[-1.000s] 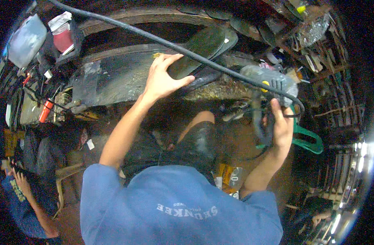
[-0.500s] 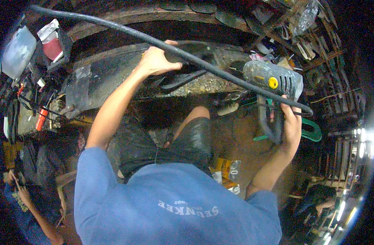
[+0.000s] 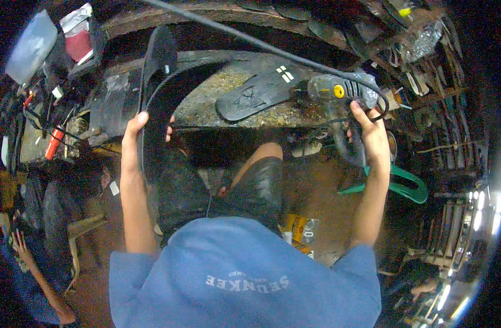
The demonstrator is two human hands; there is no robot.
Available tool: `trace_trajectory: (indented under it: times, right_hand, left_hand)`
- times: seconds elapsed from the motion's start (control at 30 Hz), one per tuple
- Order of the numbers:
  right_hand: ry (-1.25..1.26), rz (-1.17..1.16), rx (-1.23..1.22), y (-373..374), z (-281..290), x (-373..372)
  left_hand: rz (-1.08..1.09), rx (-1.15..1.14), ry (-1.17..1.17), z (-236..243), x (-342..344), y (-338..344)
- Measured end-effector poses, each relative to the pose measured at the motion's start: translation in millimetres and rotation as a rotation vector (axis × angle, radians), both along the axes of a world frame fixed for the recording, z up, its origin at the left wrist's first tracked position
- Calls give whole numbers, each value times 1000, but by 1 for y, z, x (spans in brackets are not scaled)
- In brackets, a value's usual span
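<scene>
My left hand [image 3: 136, 128] grips a dark, curved, sole-like sheet [image 3: 158, 52], raised upright over the left of the workbench [image 3: 116, 98]. My right hand [image 3: 365, 123] is closed on a grey power tool [image 3: 329, 87], like a heat gun, with a yellow dial and vents; a black cord loops beside my fingers. A thick dark cable [image 3: 239, 38] runs diagonally across the view above the bench. Between my hands a flat black sole [image 3: 250, 101] with a white cross-shaped mark lies on the grimy bench, its right end close to the tool's nozzle.
A red cylindrical tool [image 3: 55, 143] and clutter lie at the left, below a clear plastic bag [image 3: 31, 46]. A green plastic seat [image 3: 411, 186] is under the right side. A co-worker's arm [image 3: 48, 284] shows at lower left, another person [image 3: 420, 290] at lower right.
My left hand has moved left and down and now holds the dark sheet upright, exposing the flat sole on the bench. The power tool has shifted up and slightly left.
</scene>
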State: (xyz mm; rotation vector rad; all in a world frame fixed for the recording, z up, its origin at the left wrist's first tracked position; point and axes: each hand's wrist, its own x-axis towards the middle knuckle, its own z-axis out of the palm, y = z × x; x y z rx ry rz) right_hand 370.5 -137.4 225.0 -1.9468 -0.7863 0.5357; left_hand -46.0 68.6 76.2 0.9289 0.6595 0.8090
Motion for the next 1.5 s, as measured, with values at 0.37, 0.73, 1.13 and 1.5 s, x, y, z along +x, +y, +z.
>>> trace_trajectory:
  times: [0.37, 0.73, 1.13, 1.5]
  right_hand:
    - [-36, -113, -36, 47, -19, 44]
    - [-19, 57, -37, 69, -23, 53]
    - [28, 197, -63, 61, -7, -20]
    - [112, 379, -204, 52, -3, -59]
  left_hand:
    - [45, -256, -328, -18, -23, -85]
    - [94, -247, -275, -23, -26, -97]
    - [57, -263, -305, -27, -20, -94]
    - [58, -225, -232, -30, -12, -93]
